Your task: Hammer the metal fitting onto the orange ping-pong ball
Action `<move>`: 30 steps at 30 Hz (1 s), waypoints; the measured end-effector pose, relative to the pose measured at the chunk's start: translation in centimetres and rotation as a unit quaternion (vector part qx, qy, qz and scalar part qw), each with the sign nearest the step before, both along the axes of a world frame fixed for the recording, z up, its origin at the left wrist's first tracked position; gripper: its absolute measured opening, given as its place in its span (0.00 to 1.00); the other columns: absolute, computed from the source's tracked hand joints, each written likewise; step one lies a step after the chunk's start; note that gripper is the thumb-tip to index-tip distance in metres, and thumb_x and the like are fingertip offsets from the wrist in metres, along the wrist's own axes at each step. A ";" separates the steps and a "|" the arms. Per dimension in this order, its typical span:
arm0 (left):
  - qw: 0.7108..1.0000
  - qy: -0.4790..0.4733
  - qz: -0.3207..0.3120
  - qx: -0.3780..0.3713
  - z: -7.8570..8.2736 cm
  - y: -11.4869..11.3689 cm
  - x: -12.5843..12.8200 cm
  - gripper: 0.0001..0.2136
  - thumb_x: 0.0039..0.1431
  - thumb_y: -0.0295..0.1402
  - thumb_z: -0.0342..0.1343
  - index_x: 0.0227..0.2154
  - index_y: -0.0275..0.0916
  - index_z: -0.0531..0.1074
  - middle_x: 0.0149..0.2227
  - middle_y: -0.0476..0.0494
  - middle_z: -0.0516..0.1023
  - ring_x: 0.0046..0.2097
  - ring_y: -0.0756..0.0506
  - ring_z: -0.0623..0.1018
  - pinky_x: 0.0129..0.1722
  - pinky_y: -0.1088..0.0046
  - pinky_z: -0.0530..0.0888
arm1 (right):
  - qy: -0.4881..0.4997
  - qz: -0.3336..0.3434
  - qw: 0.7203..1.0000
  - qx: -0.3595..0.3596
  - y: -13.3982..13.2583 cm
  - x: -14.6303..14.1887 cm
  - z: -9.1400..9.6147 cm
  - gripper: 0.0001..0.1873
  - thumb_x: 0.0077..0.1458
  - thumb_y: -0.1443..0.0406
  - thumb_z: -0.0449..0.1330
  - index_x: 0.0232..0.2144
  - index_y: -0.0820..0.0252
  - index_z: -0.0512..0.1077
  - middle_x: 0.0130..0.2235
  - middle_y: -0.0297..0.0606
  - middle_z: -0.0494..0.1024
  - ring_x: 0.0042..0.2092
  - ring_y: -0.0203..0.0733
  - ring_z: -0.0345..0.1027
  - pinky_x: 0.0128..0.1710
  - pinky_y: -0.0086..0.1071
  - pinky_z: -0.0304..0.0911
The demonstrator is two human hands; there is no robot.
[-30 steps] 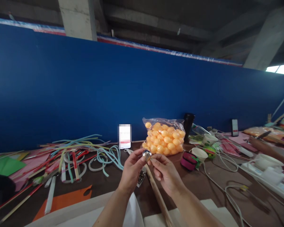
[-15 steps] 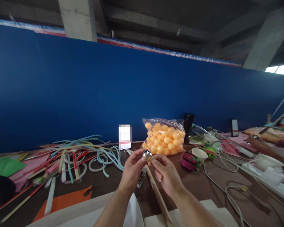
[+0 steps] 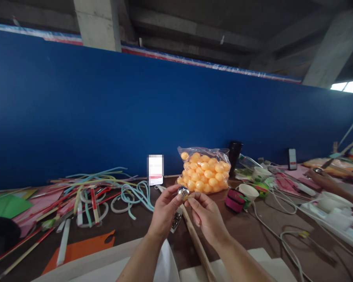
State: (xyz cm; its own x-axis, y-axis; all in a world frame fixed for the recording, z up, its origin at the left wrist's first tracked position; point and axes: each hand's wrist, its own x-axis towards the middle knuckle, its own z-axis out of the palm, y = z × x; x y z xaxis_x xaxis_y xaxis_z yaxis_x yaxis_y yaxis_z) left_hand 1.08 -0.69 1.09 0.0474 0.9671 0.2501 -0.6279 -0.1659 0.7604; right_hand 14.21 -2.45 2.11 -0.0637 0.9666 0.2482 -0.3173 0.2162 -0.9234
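Note:
A shiny silver ball (image 3: 182,192), perhaps a bell, is held up above the table between my hands. My left hand (image 3: 162,213) pinches it between thumb and fingers from the left. My right hand (image 3: 205,214) is closed, its thumb and fingertips pressed together at the ball's lower right side; a tiny yellowish bit shows there, too small to name. Below the hands, a wooden stick (image 3: 198,244) slants toward me. A small clear packet of dark shiny pieces (image 3: 176,221) lies partly hidden behind my left hand.
Behind my hands stands a clear bag of orange balls (image 3: 204,174). Colourful tubes (image 3: 138,196) and sticks clutter the left, near orange paper (image 3: 82,248). At right are a purple pouch (image 3: 234,200), a paper cup (image 3: 248,192), cables, a power strip (image 3: 335,225) and another person's arm (image 3: 331,188).
Almost nothing differs. Both hands keep the silver ball in the same place, with only a very slight shift of the view.

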 end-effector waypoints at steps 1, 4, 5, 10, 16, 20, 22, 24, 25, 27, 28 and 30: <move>1.000 0.000 0.000 -0.001 0.0 0.0 0.0 0.15 0.50 0.32 0.65 0.42 0.39 0.76 0.43 0.41 0.80 0.44 0.45 0.78 0.48 0.68 0.71 | -0.004 -0.003 1.000 0.001 0.0 0.0 0.1 0.12 0.55 0.58 0.65 0.30 0.61 0.73 0.29 0.34 0.78 0.16 0.24 0.49 0.15 0.23 0.41; 1.000 0.003 0.001 -0.006 -0.2 0.1 0.0 0.15 0.50 0.32 0.65 0.43 0.38 0.76 0.43 0.40 0.80 0.43 0.45 0.78 0.47 0.67 0.71 | -0.015 -0.010 1.000 0.001 -0.2 0.0 0.2 0.12 0.54 0.58 0.65 0.30 0.61 0.73 0.29 0.34 0.78 0.16 0.24 0.50 0.15 0.22 0.42; 1.000 0.003 0.000 -0.008 -0.2 0.2 0.1 0.16 0.50 0.32 0.65 0.43 0.38 0.76 0.43 0.40 0.80 0.42 0.45 0.78 0.47 0.67 0.72 | -0.018 -0.011 1.000 0.000 -0.2 0.0 0.2 0.12 0.54 0.58 0.65 0.30 0.61 0.73 0.29 0.34 0.78 0.16 0.24 0.50 0.15 0.22 0.43; 1.000 -0.014 -0.002 -0.015 -0.3 0.3 0.1 0.14 0.50 0.32 0.65 0.42 0.39 0.76 0.42 0.42 0.80 0.40 0.47 0.78 0.44 0.70 0.72 | -0.025 -0.007 1.000 -0.002 -0.3 0.0 0.3 0.13 0.54 0.57 0.65 0.30 0.61 0.72 0.30 0.35 0.78 0.17 0.25 0.53 0.14 0.21 0.47; 0.998 -0.034 0.002 -0.043 0.0 0.2 0.0 0.15 0.48 0.33 0.67 0.41 0.38 0.77 0.40 0.42 0.81 0.38 0.47 0.79 0.44 0.68 0.73 | -0.016 0.002 1.000 -0.006 0.0 0.0 -0.1 0.12 0.54 0.57 0.65 0.30 0.61 0.72 0.29 0.34 0.78 0.17 0.27 0.58 0.15 0.21 0.53; 0.998 -0.046 0.002 -0.046 -0.1 0.4 -0.1 0.16 0.47 0.34 0.67 0.41 0.38 0.76 0.39 0.42 0.81 0.38 0.46 0.80 0.45 0.67 0.73 | 0.003 0.009 1.000 -0.012 0.2 0.0 -0.3 0.12 0.54 0.57 0.65 0.31 0.60 0.72 0.27 0.32 0.77 0.18 0.28 0.60 0.16 0.22 0.56; 0.998 -0.048 0.002 -0.045 -0.2 0.4 -0.1 0.16 0.48 0.33 0.67 0.41 0.38 0.76 0.39 0.41 0.81 0.38 0.46 0.80 0.45 0.66 0.73 | 0.017 0.010 1.000 -0.013 0.2 0.0 -0.2 0.11 0.53 0.58 0.67 0.31 0.60 0.72 0.28 0.32 0.77 0.19 0.28 0.60 0.16 0.22 0.57; 0.998 -0.047 0.001 -0.046 -0.3 0.4 -0.1 0.15 0.48 0.33 0.66 0.41 0.37 0.76 0.39 0.41 0.81 0.39 0.46 0.80 0.45 0.66 0.73 | 0.028 0.011 0.999 -0.013 0.2 0.0 -0.1 0.11 0.52 0.60 0.67 0.30 0.60 0.72 0.28 0.32 0.77 0.19 0.29 0.61 0.16 0.22 0.57; 0.998 -0.047 0.001 -0.045 -0.3 0.4 -0.1 0.15 0.49 0.33 0.66 0.41 0.37 0.76 0.39 0.41 0.81 0.39 0.46 0.80 0.45 0.66 0.73 | 0.032 0.013 0.999 -0.014 0.1 0.0 0.0 0.10 0.51 0.60 0.68 0.31 0.60 0.72 0.28 0.32 0.77 0.20 0.29 0.61 0.17 0.22 0.58; 0.998 -0.046 0.000 -0.043 -0.3 0.4 -0.1 0.14 0.49 0.32 0.66 0.41 0.37 0.77 0.40 0.41 0.80 0.40 0.46 0.80 0.45 0.67 0.73 | 0.037 0.016 0.999 -0.016 0.1 0.1 0.2 0.10 0.51 0.62 0.68 0.34 0.60 0.74 0.28 0.33 0.78 0.21 0.29 0.63 0.18 0.22 0.59; 0.998 -0.045 -0.001 -0.040 -0.3 0.4 -0.1 0.14 0.49 0.32 0.66 0.40 0.37 0.77 0.40 0.42 0.80 0.40 0.46 0.80 0.45 0.67 0.73 | 0.037 0.019 0.999 -0.017 0.1 0.1 0.2 0.10 0.51 0.62 0.68 0.36 0.60 0.75 0.28 0.33 0.78 0.21 0.29 0.63 0.18 0.22 0.59; 0.998 -0.041 -0.003 -0.036 -0.3 0.3 -0.1 0.13 0.50 0.32 0.65 0.40 0.38 0.77 0.40 0.42 0.80 0.40 0.46 0.79 0.45 0.68 0.73 | 0.034 0.024 0.999 -0.019 0.1 0.2 0.4 0.11 0.52 0.63 0.68 0.37 0.61 0.76 0.28 0.34 0.78 0.22 0.29 0.64 0.20 0.21 0.60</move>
State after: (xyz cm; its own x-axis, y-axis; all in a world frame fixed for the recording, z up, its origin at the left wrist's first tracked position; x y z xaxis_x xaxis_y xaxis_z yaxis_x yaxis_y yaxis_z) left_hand 1.00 -0.39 0.83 0.0354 0.9824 0.1831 -0.6898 -0.1086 0.7158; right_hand 14.40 -2.36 2.46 -0.0949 0.9715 0.2170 -0.3888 0.1645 -0.9065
